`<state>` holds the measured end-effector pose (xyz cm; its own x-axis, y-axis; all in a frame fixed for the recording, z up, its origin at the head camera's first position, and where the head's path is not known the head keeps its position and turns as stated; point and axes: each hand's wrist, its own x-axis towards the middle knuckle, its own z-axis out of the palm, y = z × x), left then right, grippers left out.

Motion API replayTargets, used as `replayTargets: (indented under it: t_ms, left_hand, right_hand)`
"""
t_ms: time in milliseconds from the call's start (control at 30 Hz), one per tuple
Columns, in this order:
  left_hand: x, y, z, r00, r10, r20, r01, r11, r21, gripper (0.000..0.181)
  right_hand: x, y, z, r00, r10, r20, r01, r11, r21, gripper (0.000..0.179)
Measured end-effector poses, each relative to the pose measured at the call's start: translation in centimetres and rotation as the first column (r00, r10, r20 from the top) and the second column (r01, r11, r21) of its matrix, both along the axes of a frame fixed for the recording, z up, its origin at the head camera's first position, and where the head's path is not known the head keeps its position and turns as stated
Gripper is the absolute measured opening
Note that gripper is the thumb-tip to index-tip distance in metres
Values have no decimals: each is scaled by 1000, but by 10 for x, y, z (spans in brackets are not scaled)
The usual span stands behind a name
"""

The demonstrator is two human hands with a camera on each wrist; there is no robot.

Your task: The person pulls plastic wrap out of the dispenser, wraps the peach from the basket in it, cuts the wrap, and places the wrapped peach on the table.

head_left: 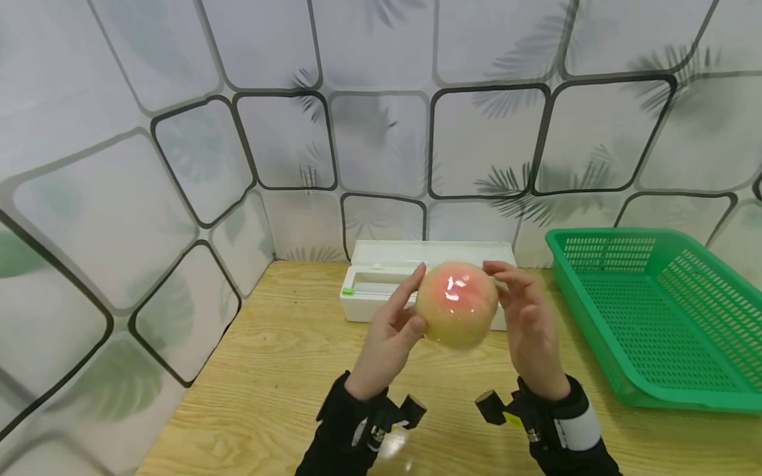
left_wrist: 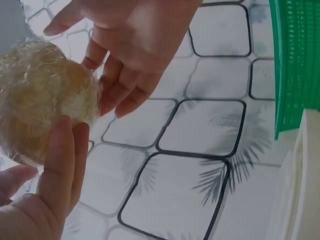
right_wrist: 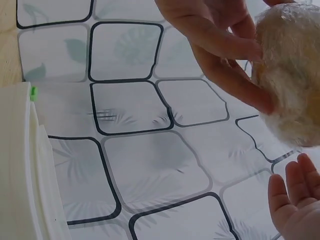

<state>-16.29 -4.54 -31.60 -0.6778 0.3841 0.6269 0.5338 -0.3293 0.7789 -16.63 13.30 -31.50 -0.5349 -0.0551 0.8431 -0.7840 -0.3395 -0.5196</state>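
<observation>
A large peach (head_left: 456, 305), yellow with a pink blush, is held up above the table, wrapped in shiny, crinkled cling film. My left hand (head_left: 387, 340) grips its left side between thumb and fingers. On the other side is my right hand (head_left: 532, 334), its fingers loosely bent and its fingertips right by the fruit. In the right wrist view the wrapped peach (right_wrist: 292, 75) shows film bunched on its underside, and the right hand (right_wrist: 300, 210) lies below it with a gap between them.
Behind the peach, a white cling film dispenser (head_left: 360, 307) stands with its lid raised and a green slider (head_left: 348, 291) at its left end. To the right sits a green plastic basket (head_left: 595, 350) on the wooden table (head_left: 256, 396). A patterned curtain (head_left: 381, 145) hangs along the back and left.
</observation>
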Motion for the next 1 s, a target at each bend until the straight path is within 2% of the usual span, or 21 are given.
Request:
replayTargets:
  t_ms: [67,167,267,333,400,467,533,633,733,900,1000]
  left_hand:
    - [0,4,-2,996,-76,42,77,997,-9,69]
    - [3,13,-3,981,-117,154,112,993,42,59]
    - [5,21,-5,952,-134,276,88,981,175,51]
    - [6,25,-5,925,-150,350,54,962,269,47]
    - [7,28,-4,911,-156,380,27,945,325,46]
    - [8,29,-3,916,-135,378,-3,939,344,45]
    - [9,29,-3,931,-107,349,-22,938,347,46]
    - [9,28,-3,956,-77,282,-20,945,327,51]
    - [10,27,-3,968,-88,237,9,948,319,55]
    - [8,25,-3,969,-133,208,63,949,310,53]
    - [5,23,-3,961,-120,248,61,971,232,55]
  right_hand:
    - [1,-1,0,998,41,38,-40,999,-21,50]
    - [1,-5,0,998,35,55,-35,999,7,54]
    - [2,-9,0,998,32,57,-34,999,19,47]
    - [3,-12,-1,998,29,59,-30,999,23,42]
    - [5,-15,-2,998,12,60,-15,998,66,39]
    - [6,-18,-2,998,0,57,-7,993,120,39]
    - [7,-19,-2,998,18,53,-26,986,164,42]
    - [7,-21,-1,992,103,78,-114,982,151,43]
    - [7,-21,-1,983,168,80,-177,976,128,43]
    - [6,-19,-2,985,169,42,-174,973,151,42]
    - [6,-16,-3,990,124,65,-133,980,149,39]
